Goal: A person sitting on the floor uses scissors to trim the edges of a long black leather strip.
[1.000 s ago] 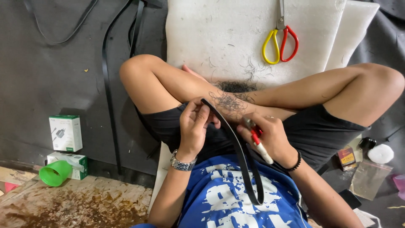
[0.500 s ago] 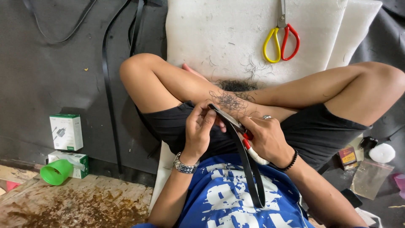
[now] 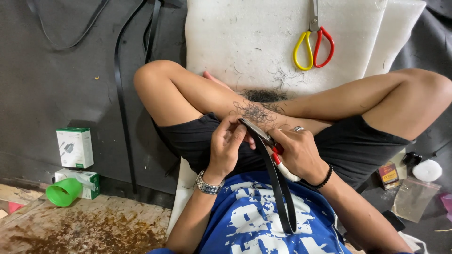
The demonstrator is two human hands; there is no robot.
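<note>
Hands barely shifted; left hand (image 3: 227, 149) pinches black strap (image 3: 278, 188) end, right hand (image 3: 299, 153) grips red-white tool (image 3: 281, 164) at edge.

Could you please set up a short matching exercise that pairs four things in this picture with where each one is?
Things:
1. scissors
2. black strap
3. green cup
4. wristwatch

Places:
A. on its side by the small boxes
B. on the left hand's wrist
C. on the white foam pad
D. held between both hands

Pairs: 1-C, 2-D, 3-A, 4-B
</note>
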